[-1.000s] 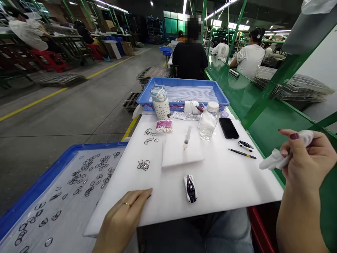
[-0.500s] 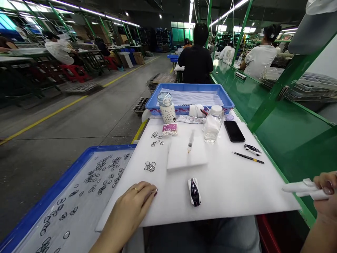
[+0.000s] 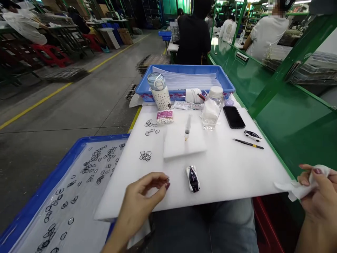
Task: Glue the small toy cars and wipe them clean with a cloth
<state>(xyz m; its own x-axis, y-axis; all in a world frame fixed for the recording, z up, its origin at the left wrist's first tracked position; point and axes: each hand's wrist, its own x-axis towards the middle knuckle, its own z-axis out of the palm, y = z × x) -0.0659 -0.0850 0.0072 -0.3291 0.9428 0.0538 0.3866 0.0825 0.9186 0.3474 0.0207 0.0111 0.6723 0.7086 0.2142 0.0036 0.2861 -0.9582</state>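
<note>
My left hand (image 3: pixel 143 196) is above the front left of the white foam board (image 3: pixel 226 175), thumb and fingertips brought together; what they hold, if anything, is too small to make out. At the right edge, my right hand (image 3: pixel 318 189) grips a crumpled white cloth (image 3: pixel 300 188) beyond the board's corner. A small black and white toy car (image 3: pixel 193 179) rests between the hands, nearer the left one. Behind it a syringe (image 3: pixel 187 128) lies on a white foam pad (image 3: pixel 181 147). Several thin rings (image 3: pixel 145 155) are left of the pad.
A blue tray (image 3: pixel 79 147) with many rings stands at left. Farther back are a patterned bottle (image 3: pixel 160 93), cotton swabs (image 3: pixel 164 117), a clear jar (image 3: pixel 212 109) and a blue bin (image 3: pixel 184 69). A phone (image 3: pixel 234 117), second car (image 3: pixel 252 135) and tweezers (image 3: pixel 248 143) lie at right.
My left hand has lifted off the board and moved right, its thumb now showing. My right hand has shifted its hold on the cloth, which is more crumpled. The view has tilted down.
</note>
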